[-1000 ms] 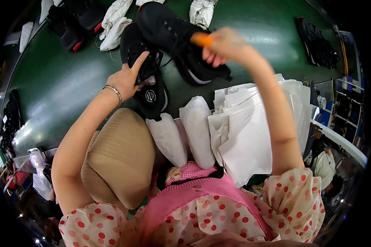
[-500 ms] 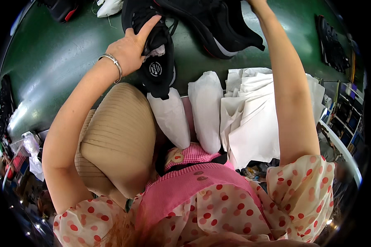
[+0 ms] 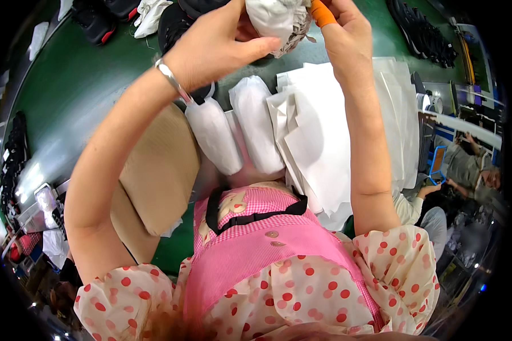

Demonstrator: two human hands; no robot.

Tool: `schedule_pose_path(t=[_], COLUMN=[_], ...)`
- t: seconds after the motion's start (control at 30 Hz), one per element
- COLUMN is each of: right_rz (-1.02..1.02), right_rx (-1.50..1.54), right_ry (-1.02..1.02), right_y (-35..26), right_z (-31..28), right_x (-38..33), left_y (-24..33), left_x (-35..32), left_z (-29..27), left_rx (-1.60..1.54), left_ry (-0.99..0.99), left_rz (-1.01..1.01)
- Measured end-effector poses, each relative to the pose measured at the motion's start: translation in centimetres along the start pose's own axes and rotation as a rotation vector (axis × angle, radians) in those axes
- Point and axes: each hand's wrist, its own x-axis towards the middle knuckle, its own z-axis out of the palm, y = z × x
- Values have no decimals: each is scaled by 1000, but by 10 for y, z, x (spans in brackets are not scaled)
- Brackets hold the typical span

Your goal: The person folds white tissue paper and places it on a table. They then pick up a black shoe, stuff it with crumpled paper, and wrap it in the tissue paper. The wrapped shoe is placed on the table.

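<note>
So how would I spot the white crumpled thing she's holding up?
Start at the green table and go to its far end, where both hands meet. The wad of white paper sits between the left hand and right hand. Unlike the flat paper sheets below, it is scrunched into a ball.

You have two hands up, the left hand [image 3: 213,48] and the right hand [image 3: 341,34], sharing one paper wad [image 3: 278,20]. Below them lie two white paper forms [image 3: 213,133] [image 3: 256,128], one stack of white sheets [image 3: 324,136] and one tan pad [image 3: 156,170]. One bracelet [image 3: 173,81] circles your left wrist.
</note>
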Motion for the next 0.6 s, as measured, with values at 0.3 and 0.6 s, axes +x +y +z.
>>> schedule_pose_path(t=[0.3, 0.6], right_rz=[-126, -250], right_rx=[-146, -181], right_ry=[103, 25], right_y=[-1, -13], right_z=[10, 37], right_x=[-109, -148], left_y=[36, 33], left_x=[-55, -99], left_z=[96, 109], left_rx=[-361, -323], left_ry=[294, 601], left_rz=[-78, -101])
